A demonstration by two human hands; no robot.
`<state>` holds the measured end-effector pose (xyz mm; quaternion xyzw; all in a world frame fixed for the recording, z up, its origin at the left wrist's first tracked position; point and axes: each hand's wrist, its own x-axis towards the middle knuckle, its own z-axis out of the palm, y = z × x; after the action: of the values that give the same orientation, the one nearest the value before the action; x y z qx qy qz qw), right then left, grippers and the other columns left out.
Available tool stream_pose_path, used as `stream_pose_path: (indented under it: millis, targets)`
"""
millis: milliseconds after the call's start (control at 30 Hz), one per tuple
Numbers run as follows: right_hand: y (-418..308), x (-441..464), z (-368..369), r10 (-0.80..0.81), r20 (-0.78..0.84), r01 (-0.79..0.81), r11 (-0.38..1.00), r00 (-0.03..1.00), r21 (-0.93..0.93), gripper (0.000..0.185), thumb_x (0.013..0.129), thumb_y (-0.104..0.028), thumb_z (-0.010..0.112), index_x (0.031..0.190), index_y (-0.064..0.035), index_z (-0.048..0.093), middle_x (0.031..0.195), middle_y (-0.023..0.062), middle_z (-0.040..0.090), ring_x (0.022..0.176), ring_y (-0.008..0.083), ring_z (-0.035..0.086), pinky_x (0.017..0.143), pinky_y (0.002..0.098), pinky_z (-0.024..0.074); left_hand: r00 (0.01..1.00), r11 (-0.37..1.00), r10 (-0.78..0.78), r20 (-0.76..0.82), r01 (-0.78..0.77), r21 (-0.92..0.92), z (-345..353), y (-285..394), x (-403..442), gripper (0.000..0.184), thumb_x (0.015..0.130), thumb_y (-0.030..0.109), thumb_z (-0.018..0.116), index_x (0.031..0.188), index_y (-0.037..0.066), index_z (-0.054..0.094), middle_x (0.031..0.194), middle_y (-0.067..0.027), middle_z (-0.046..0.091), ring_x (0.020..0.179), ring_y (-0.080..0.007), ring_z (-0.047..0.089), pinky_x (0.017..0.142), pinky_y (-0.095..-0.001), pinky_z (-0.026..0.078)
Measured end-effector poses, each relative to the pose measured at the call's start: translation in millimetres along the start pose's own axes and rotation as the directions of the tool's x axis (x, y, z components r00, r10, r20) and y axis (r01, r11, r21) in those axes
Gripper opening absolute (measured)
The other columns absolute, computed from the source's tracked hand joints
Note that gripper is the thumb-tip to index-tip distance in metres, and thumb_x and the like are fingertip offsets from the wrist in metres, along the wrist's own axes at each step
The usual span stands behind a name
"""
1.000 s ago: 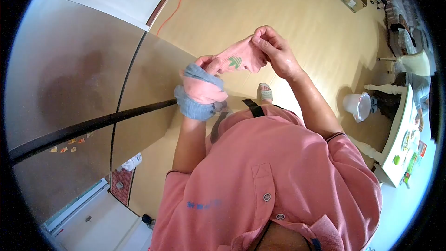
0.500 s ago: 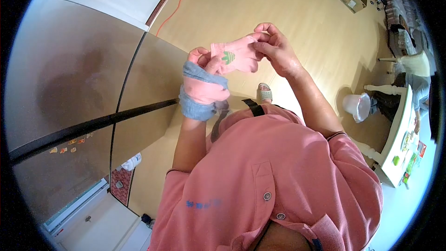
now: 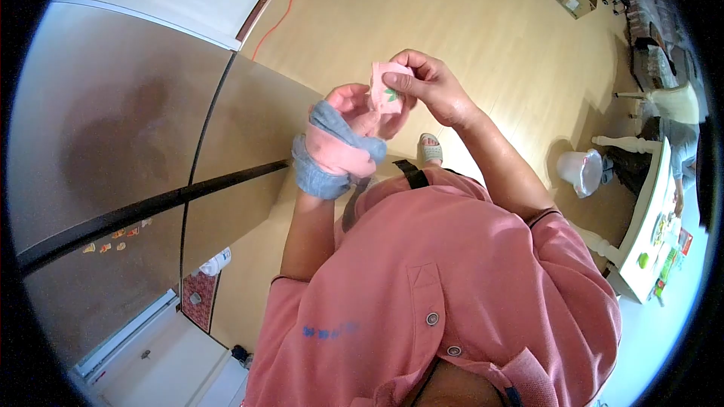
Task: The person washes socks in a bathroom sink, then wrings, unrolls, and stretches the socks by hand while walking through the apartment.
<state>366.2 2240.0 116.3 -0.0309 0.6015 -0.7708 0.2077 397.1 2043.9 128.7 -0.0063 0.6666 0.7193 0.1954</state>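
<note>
- Right hand [image 3: 436,89]: pinching small pink knit sock, green leaf print [image 3: 381,96]
- Left hand [image 3: 350,102]: fingers curled, grip can't tell
- Blue-and-pink cloth bundle [image 3: 332,153] around left wrist

pink shirt [image 3: 460,264], dark-edged sleeves [image 3: 573,252], pale sandal [image 3: 431,156]

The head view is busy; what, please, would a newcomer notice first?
The pink sock with its green motif, pinched in the right hand above centre, probably draws the eye. Next come the grey-blue and pink cloth around the left wrist and the white bin at right.
</note>
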Motion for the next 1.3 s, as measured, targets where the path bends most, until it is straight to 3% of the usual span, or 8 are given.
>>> stream_pose_path:
  millis: [100, 200, 300, 400, 633, 833, 1033, 1300]
  targets:
    - [2, 0, -2, 0.011, -0.064, -0.011, 1.0, 0.998, -0.01, 0.024, 0.093, -0.028, 0.064, 0.101, -0.0061, 0.059, 0.077, -0.0004, 0.06, 0.062, 0.0065, 0.056, 0.049, 0.0226, 0.0444, 0.989, 0.959, 0.146, -0.005, -0.141, 0.244, -18, -29, 8, 0.029, 0.086, 0.006, 0.063, 0.113, 0.001, 0.053, 0.088, -0.0033, 0.06, 0.067, -0.0105, 0.055, 0.058, -0.0256, 0.047]
    - [2, 1, -7, 0.004, -0.135, 0.01, 0.994, 0.991, 0.107, 0.023, 0.095, -0.028, 0.061, 0.104, -0.0078, 0.056, 0.076, -0.0013, 0.06, 0.056, 0.0049, 0.053, 0.044, 0.0211, 0.0394, 0.972, 0.991, -0.081, -0.219, 0.054, -0.126, -20, -28, 14, 0.03, 0.086, 0.012, 0.067, 0.111, 0.001, 0.053, 0.084, -0.0022, 0.058, 0.064, -0.0111, 0.055, 0.055, -0.026, 0.046]
    - [17, 5, -15, 0.01, -0.115, 0.007, 0.989, 0.993, 0.147, 0.023, 0.095, -0.028, 0.061, 0.105, -0.0083, 0.056, 0.078, -0.0011, 0.061, 0.058, 0.0048, 0.054, 0.046, 0.0209, 0.0401, 0.984, 0.999, -0.015, -0.177, 0.007, -0.049, -15, -13, 5, 0.038, 0.077, 0.013, 0.071, 0.108, -0.001, 0.053, 0.085, -0.0014, 0.059, 0.071, -0.0094, 0.055, 0.064, -0.0242, 0.047]
    - [12, 3, -3, 0.036, -0.081, -0.02, 0.981, 0.996, 0.193, 0.021, 0.095, -0.026, 0.06, 0.105, -0.0081, 0.056, 0.083, 0.0002, 0.062, 0.064, 0.0055, 0.056, 0.052, 0.0214, 0.0434, 0.952, 0.948, 0.289, -0.097, -0.27, 0.167, 5, -19, 5, 0.038, 0.087, 0.023, 0.071, 0.112, 0.001, 0.053, 0.083, -0.0032, 0.06, 0.069, -0.0112, 0.056, 0.059, -0.0256, 0.048]
    - [8, 4, -8, -0.076, -0.133, 0.079, 0.997, 0.988, 0.021, 0.02, 0.094, -0.024, 0.063, 0.102, -0.0059, 0.06, 0.084, 0.0001, 0.063, 0.075, 0.0065, 0.059, 0.063, 0.0218, 0.0469, 0.939, 0.995, 0.093, -0.332, -0.102, -0.008, -20, -24, 10, 0.028, 0.092, 0.021, 0.064, 0.106, -0.002, 0.056, 0.08, -0.0036, 0.062, 0.069, -0.011, 0.058, 0.063, -0.0237, 0.048]
    - [-2, -2, -1, -0.008, 0.081, 0.019, 0.991, 0.997, -0.131, 0.024, 0.094, -0.027, 0.063, 0.104, -0.0058, 0.062, 0.08, -0.0019, 0.062, 0.066, 0.0034, 0.058, 0.053, 0.0192, 0.0424, 0.882, 0.831, 0.457, 0.11, -0.468, 0.299, -16, -24, 8, 0.066, 0.069, 0.012, 0.073, 0.129, 0.01, 0.046, 0.121, -0.011, 0.054, 0.111, -0.0172, 0.054, 0.093, -0.0323, 0.046]
    - [2, -1, -8, 0.015, 0.141, -0.006, 0.998, 0.99, -0.059, 0.02, 0.09, -0.017, 0.067, 0.103, -0.0023, 0.062, 0.089, -0.0002, 0.065, 0.078, 0.0072, 0.06, 0.068, 0.0218, 0.0485, 0.982, 0.992, -0.008, -0.189, -0.016, -0.123, 3, 10, -5, 0.05, 0.084, 0.043, 0.072, 0.103, -0.001, 0.056, 0.089, -0.0047, 0.062, 0.082, -0.0136, 0.058, 0.074, -0.0294, 0.048]
    - [25, 1, -11, -0.084, 0.038, 0.079, 0.989, 0.996, 0.124, 0.019, 0.091, -0.02, 0.066, 0.101, -0.0038, 0.062, 0.091, -0.0008, 0.064, 0.087, 0.0081, 0.057, 0.081, 0.0251, 0.046, 0.949, 0.981, 0.194, -0.248, -0.187, 0.051, -7, -7, -1, 0.054, 0.086, 0.052, 0.063, 0.1, 0.001, 0.054, 0.08, -0.0031, 0.059, 0.067, -0.0108, 0.054, 0.061, -0.0277, 0.047]
